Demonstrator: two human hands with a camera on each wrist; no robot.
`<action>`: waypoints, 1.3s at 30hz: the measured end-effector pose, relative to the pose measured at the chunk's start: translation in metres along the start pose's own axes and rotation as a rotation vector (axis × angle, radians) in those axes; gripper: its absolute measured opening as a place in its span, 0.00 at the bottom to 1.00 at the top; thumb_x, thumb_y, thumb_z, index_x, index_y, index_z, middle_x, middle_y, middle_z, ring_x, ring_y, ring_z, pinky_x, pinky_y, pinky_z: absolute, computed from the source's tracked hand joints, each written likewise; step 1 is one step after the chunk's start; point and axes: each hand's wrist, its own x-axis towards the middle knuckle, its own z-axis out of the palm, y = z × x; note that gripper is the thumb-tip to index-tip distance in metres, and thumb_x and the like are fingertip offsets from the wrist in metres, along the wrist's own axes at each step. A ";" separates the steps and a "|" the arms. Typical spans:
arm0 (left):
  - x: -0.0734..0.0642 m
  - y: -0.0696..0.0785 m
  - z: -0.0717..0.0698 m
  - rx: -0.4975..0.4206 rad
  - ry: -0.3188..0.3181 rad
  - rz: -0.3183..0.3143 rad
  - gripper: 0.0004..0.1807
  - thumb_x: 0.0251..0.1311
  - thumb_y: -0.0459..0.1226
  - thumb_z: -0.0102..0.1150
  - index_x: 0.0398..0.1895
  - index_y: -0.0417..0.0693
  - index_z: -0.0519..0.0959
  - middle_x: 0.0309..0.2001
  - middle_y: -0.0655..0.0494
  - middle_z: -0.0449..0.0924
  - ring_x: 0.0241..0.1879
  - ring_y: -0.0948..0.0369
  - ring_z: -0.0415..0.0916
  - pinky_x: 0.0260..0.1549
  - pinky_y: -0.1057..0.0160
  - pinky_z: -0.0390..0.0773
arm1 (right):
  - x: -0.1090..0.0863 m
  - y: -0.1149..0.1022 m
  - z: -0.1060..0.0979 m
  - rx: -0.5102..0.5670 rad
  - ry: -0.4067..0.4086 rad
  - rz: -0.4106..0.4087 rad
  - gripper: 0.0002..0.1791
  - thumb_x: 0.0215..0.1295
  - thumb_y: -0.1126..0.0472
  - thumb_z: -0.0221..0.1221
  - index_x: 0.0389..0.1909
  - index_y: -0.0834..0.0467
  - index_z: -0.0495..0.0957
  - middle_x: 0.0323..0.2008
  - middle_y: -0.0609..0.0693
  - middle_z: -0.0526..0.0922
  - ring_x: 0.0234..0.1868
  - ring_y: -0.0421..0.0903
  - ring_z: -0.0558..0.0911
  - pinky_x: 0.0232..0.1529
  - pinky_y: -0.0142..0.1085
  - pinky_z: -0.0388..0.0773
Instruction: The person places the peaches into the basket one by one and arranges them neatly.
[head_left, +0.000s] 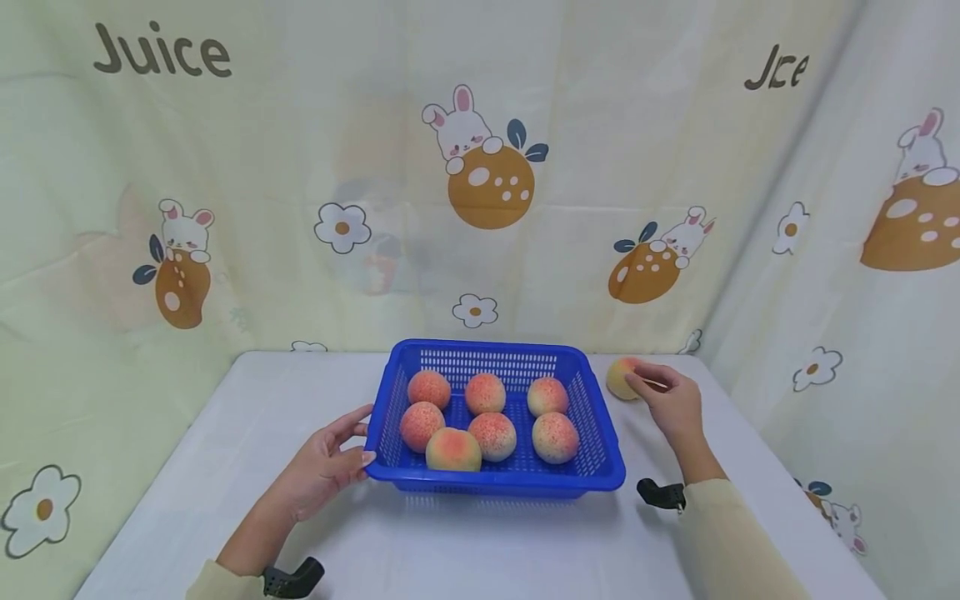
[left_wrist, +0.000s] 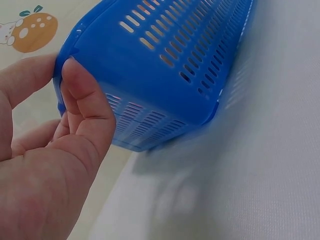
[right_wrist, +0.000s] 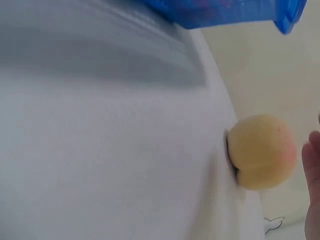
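Observation:
A blue plastic basket point(head_left: 495, 482) with slotted walls stands mid-table, holding several red-speckled peaches point(head_left: 492, 436) and one smoother yellow-orange peach point(head_left: 453, 450) at its front. At the basket's left end, my left hand point(head_left: 327, 467) pinches the rim; the left wrist view shows the thumb point(left_wrist: 82, 82) against the outside wall just under the edge. My right hand point(head_left: 672, 408) is over on the right, its fingers beside a lone yellow peach point(head_left: 622, 379) that rests on the table. In the right wrist view a small gap separates that peach point(right_wrist: 262, 151) from the fingers point(right_wrist: 312, 150).
The white table point(head_left: 480, 550) runs back to a curtain point(head_left: 375, 133) printed with rabbits, fruit and flowers. Another stretch of curtain point(head_left: 847, 292) closes the right side. Black straps point(head_left: 660, 493) sit on both wrists.

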 end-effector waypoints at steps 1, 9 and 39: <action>0.000 0.000 0.000 -0.002 -0.001 0.001 0.44 0.66 0.32 0.66 0.81 0.56 0.56 0.61 0.47 0.66 0.44 0.59 0.82 0.44 0.66 0.85 | 0.002 0.003 0.000 -0.001 0.011 0.009 0.30 0.63 0.41 0.68 0.58 0.58 0.83 0.58 0.59 0.84 0.49 0.35 0.82 0.40 0.16 0.76; -0.002 0.001 -0.001 0.004 -0.008 0.016 0.42 0.68 0.31 0.63 0.81 0.55 0.56 0.59 0.49 0.66 0.43 0.60 0.82 0.43 0.67 0.85 | 0.017 0.017 0.002 -0.068 -0.016 0.101 0.35 0.65 0.41 0.67 0.67 0.57 0.76 0.70 0.60 0.72 0.70 0.61 0.72 0.66 0.53 0.77; 0.001 -0.004 -0.002 -0.014 -0.002 0.016 0.43 0.67 0.32 0.65 0.81 0.56 0.56 0.60 0.46 0.66 0.43 0.59 0.82 0.44 0.66 0.85 | 0.043 0.038 0.012 -0.018 -0.205 0.230 0.49 0.65 0.47 0.68 0.82 0.49 0.53 0.82 0.62 0.48 0.81 0.66 0.49 0.76 0.68 0.52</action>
